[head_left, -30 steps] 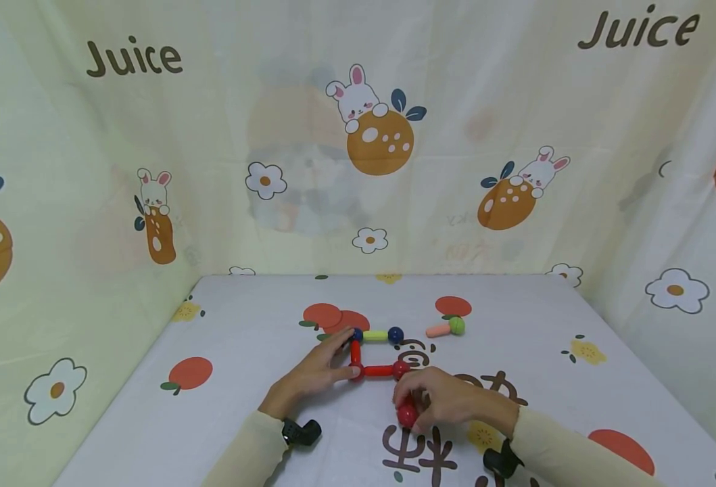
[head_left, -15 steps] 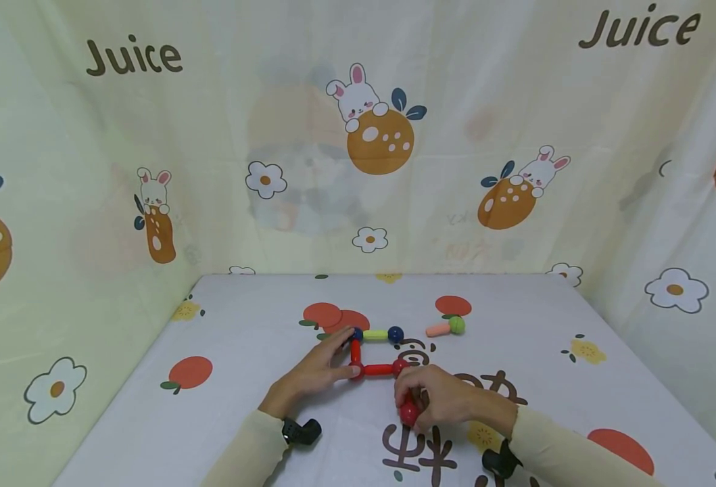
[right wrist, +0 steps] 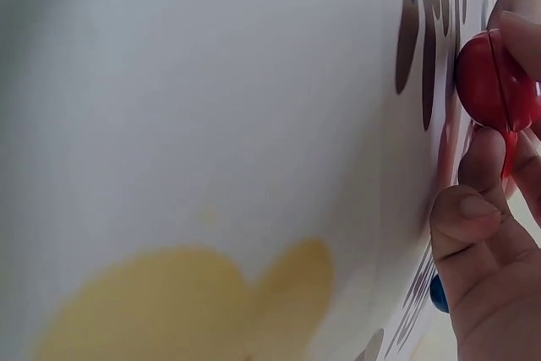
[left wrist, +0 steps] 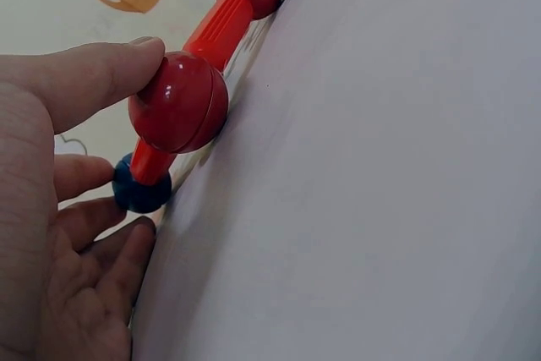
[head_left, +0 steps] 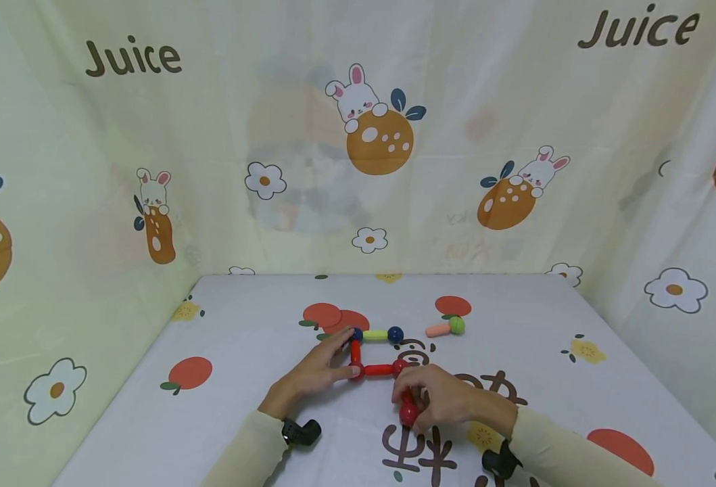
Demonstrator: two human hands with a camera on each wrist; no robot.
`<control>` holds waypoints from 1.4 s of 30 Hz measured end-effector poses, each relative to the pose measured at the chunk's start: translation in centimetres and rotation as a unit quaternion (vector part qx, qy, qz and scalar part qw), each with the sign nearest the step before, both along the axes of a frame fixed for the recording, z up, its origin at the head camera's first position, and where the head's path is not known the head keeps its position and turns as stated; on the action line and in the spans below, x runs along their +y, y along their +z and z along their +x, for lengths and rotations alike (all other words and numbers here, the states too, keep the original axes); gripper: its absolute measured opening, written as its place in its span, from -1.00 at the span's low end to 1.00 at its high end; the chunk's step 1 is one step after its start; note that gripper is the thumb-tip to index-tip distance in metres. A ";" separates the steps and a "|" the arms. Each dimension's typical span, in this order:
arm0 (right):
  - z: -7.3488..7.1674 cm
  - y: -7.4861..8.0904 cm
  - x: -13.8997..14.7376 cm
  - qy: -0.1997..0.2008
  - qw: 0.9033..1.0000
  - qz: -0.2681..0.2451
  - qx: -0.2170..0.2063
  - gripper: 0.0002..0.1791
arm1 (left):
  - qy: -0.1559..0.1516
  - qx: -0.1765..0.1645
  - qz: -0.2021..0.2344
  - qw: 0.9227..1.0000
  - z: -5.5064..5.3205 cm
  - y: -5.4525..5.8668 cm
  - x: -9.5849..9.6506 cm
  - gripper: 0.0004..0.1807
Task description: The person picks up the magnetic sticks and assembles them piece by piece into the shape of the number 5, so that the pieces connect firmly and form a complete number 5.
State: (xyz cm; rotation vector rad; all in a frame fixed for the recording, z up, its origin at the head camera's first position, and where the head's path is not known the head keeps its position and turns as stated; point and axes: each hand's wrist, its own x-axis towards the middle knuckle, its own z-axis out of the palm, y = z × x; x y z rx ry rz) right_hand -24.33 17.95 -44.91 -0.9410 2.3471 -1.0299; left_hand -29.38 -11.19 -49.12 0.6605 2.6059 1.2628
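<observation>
My left hand [head_left: 314, 365] lies beside a frame of toy magnetic rods and balls, fingers mostly straight. Its thumb touches a red corner ball [left wrist: 179, 101] and its fingers touch a blue ball [left wrist: 140, 185]; a red rod [head_left: 355, 352] joins them. Another red rod [head_left: 378, 370] runs to a second red ball [head_left: 399, 367]. From the blue corner a yellow-green rod [head_left: 375, 335] leads to another blue ball [head_left: 395, 335]. My right hand [head_left: 439, 398] pinches a red rod with a red ball [head_left: 409, 414] at its near end; fingers partly hide that rod and its far end.
Beyond the frame, to the right, lies a pink rod [head_left: 437, 331] with a green ball [head_left: 457, 325]. A white printed cloth [head_left: 260, 304] covers the table, and printed curtains [head_left: 297, 243] stand at the back and both sides.
The right hand and its red ball shift only slightly, and the nearby red corner ball moves a touch away from me. The left hand stays put.
</observation>
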 end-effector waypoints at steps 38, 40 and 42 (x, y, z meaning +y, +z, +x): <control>-0.7 -0.2 0.7 -0.036 0.998 -0.005 0.052 -0.57 | 0.030 0.085 -0.064 0.994 -0.3 -0.9 1.0 -0.38; -0.8 -0.2 0.8 -0.035 0.997 -0.006 0.069 -0.60 | 0.028 0.087 -0.067 0.994 -0.3 -0.9 1.0 -0.38; -0.9 -0.3 0.9 -0.035 0.996 -0.014 0.085 -0.63 | 0.028 0.090 -0.069 0.993 -0.3 -1.0 1.0 -0.38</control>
